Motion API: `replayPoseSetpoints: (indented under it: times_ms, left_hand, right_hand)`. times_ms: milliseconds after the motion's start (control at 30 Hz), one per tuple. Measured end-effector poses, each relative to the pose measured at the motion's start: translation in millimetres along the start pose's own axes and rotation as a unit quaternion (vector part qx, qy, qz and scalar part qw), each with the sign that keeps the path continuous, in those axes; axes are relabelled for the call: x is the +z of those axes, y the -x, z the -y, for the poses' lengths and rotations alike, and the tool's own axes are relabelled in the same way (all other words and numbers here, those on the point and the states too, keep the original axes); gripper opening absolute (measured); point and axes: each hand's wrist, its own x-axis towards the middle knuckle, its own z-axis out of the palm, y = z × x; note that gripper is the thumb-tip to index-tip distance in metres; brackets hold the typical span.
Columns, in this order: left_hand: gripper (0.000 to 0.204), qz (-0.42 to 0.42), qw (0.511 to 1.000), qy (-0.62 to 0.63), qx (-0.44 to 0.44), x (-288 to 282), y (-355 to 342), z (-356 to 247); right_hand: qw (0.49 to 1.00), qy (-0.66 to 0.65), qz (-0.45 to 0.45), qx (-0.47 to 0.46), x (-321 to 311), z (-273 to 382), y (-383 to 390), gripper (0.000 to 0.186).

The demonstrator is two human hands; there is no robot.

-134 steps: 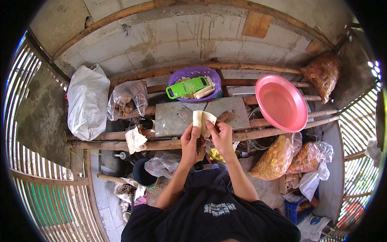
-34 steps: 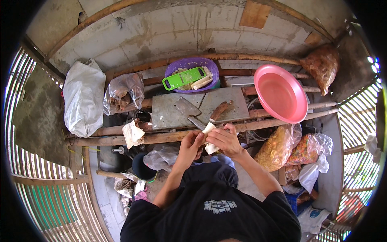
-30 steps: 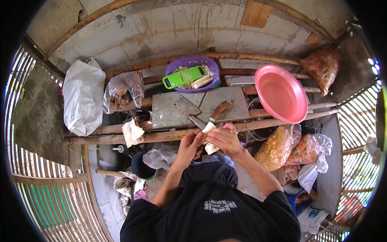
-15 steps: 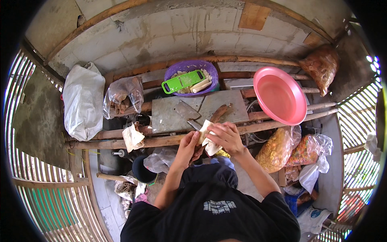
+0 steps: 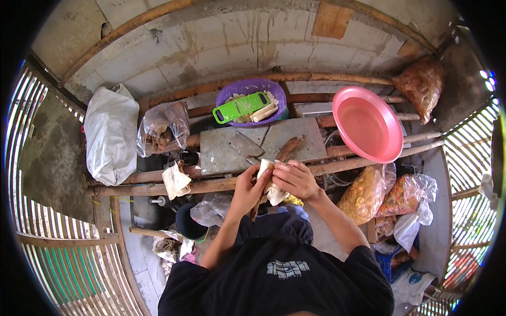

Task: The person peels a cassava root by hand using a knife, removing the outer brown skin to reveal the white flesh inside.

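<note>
Between my two hands is a peeled-looking white cassava root (image 5: 266,167), its upper end showing above my fingers. My left hand (image 5: 249,185) is closed around its left side. From the right, my right hand (image 5: 297,179) is closed on it too, fingers bent over the root. A pale curled strip of peel (image 5: 275,196) hangs below my right fingers, and a darker strip dangles under my left hand. Just beyond lies a brown elongated piece (image 5: 288,149), perhaps an unpeeled root, beside a broad metal knife blade (image 5: 246,144) on a grey board (image 5: 219,158).
A purple basin (image 5: 284,105) holds white pieces and a green grater (image 5: 240,107). At right stand a pink basin (image 5: 340,118) and bags of colourful snacks (image 5: 363,195). Left are a white sack (image 5: 110,137), a clear bag (image 5: 163,126), a peel scrap (image 5: 175,180) and a dark bucket (image 5: 190,224).
My right hand's fingers have drawn in closer to my left hand over the root. The root's upper end has tilted more upright, and a dark strip now hangs lower beneath.
</note>
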Motion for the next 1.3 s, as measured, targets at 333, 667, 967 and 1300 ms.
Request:
replayPoseSetpoints:
  times_ms: [333, 667, 967, 1300]
  left_hand:
    - [0.020, -0.057, 0.985, 0.151, 0.063, -5.8, 0.0, 2.1]
    - [0.022, -0.145, 0.965, 0.187, 0.113, -51.0, -7.3, -0.6]
    - [0.021, -0.117, 0.969, 0.201, 0.083, -35.7, -6.8, 19.0]
    - [0.017, -0.214, 0.953, 0.207, 0.058, -8.5, 16.5, 31.3]
  right_hand:
    - [0.999, -0.027, -0.015, 0.032, -1.4, 3.0, -5.7, 0.023]
    - [0.992, -0.050, -0.039, 0.105, -7.4, -2.5, 13.5, 0.022]
    - [0.976, -0.124, 0.049, 0.171, -0.9, 9.1, 4.9, 0.047]
    - [0.907, -0.209, 0.080, 0.357, -3.5, 7.4, 13.9, 0.042]
